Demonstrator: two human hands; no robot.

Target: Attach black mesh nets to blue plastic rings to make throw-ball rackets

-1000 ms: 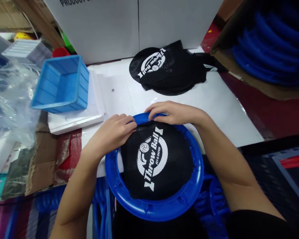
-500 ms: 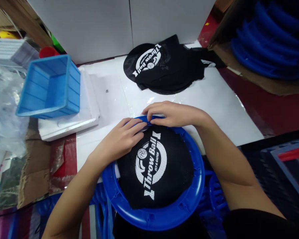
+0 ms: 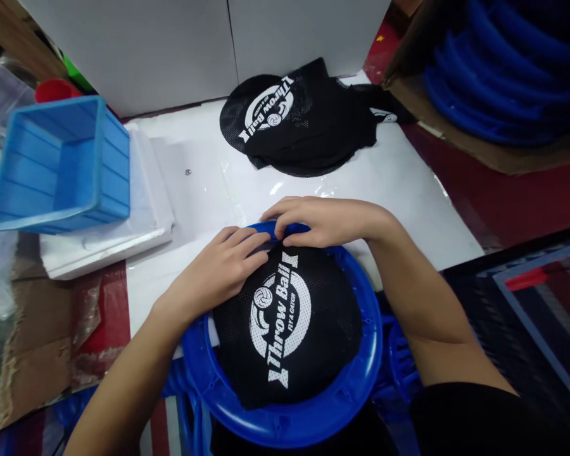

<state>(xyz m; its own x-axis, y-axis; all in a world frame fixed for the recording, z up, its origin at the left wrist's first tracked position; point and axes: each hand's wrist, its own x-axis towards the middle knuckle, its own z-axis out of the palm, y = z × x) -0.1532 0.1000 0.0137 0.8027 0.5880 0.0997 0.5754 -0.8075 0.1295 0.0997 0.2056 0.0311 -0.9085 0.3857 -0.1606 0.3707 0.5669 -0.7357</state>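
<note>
A blue plastic ring [image 3: 356, 399] leans against the near edge of the table, its far side over the white sheet. Across its opening lies a round black mesh cloth [image 3: 327, 335] printed "Throw Ball" in white. My left hand [image 3: 230, 263] rests over the ring's far-left rim, fingers curled on the rim and the cloth's edge. Just right of it, my right hand [image 3: 313, 221] grips the far rim with thumb and forefinger bent together at the cloth's edge. The fingertips of both hands nearly meet, and the exact pinch point is partly hidden.
More printed black mesh cloths [image 3: 308, 133] lie in a pile at the back. On the left, a blue bin [image 3: 111, 171] sits on a white foam block [image 3: 147, 237]. A cardboard box [image 3: 456, 149] at the right holds stacked blue rings [image 3: 494, 120]. A small screw-like piece [image 3: 188, 171] lies on the sheet.
The view has shifted slightly to the right, so everything sits further left. Both hands keep nearly the same hold on the far rim.
</note>
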